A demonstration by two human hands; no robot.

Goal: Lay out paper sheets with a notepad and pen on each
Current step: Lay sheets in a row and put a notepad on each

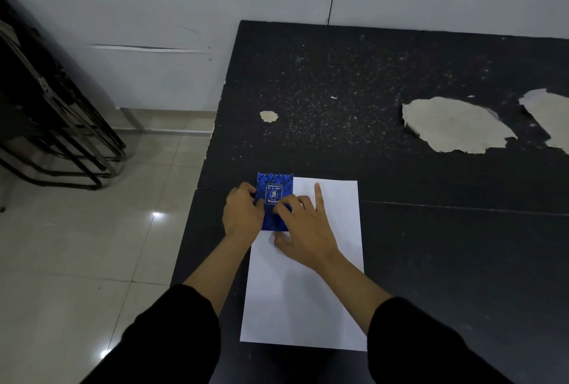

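A white paper sheet (308,297) lies on the dark table (431,245) near its left front corner. A small blue spiral notepad (275,186) sits at the sheet's top left corner, partly over the sheet's left edge. My left hand (241,214) grips the notepad's left side with curled fingers. My right hand (303,229) lies on the notepad's lower right part, fingers curled over it and thumb below, with the little finger stretched out over the paper. No pen is in view.
The table's black surface has worn pale patches (452,124) at the far right and a small one (268,116) behind the notepad. Stacked dark metal chairs (52,124) stand on the tiled floor at the left. A white wall runs behind.
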